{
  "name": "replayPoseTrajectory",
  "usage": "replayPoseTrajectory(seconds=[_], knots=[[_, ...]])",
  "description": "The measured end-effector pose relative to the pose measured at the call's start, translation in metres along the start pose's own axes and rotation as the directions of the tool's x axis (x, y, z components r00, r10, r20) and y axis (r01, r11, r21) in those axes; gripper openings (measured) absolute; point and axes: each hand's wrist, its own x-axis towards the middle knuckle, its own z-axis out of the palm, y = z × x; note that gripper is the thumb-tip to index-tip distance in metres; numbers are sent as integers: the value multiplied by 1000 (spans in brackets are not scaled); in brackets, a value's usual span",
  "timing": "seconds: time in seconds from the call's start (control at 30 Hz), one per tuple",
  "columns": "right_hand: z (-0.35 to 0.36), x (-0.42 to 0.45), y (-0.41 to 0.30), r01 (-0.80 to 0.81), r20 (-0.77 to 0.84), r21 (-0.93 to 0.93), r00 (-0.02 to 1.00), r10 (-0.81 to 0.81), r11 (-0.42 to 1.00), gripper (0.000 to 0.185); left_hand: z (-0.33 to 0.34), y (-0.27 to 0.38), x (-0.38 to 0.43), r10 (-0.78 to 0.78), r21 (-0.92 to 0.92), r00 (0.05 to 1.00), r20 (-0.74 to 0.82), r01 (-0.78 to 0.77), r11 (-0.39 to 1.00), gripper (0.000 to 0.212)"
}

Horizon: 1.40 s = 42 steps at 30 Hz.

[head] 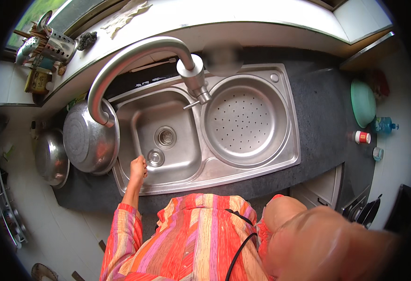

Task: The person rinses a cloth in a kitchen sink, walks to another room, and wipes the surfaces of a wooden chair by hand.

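Note:
Over the left bowl of a stainless steel double sink (213, 164), my left hand (138, 167) is curled into a fist, with nothing visible in it. Near it, a round metal drain strainer cover (155, 157) lies on the bowl floor beside the drain opening (165, 137). A large blurred shape close to the camera at the lower right is my raised right hand (318, 239); its fingers cannot be made out. The curved faucet (135, 52) arches above the left side. In the right bowl sits a round perforated metal basin (241, 121).
Two metal basins (82, 137) (52, 156) lean at the left. A metal utensil holder (60, 45) with chopsticks and a dark scouring pad (87, 40) stand on the ledge. On the right are a green plastic basin (363, 103), a blue bottle (384, 125) and a red-and-white cup (363, 137).

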Motion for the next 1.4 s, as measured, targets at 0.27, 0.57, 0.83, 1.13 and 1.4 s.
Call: replayPoseTrajectory(seconds=[0.27,0.57,0.83,1.13,1.4], knots=[[6,-6,11,-13,-42,-63,999,10,998,9,5,6,42,386,760,913,130,-342,553,26],[13,-13,17,6,-154,-173,987,-33,985,7,27,57,106,642,885,720,265,-446,135,50],[23,-22,9,-18,-192,-278,981,-37,960,6,51,53,138,565,948,780,269,-317,-15,62],[22,-26,5,-14,-223,-251,974,-44,968,5,71,9,64,610,721,567,554,-693,-11,36],[22,-28,4,-27,-228,-215,973,-23,976,5,47,52,60,316,855,893,321,-416,309,23]])
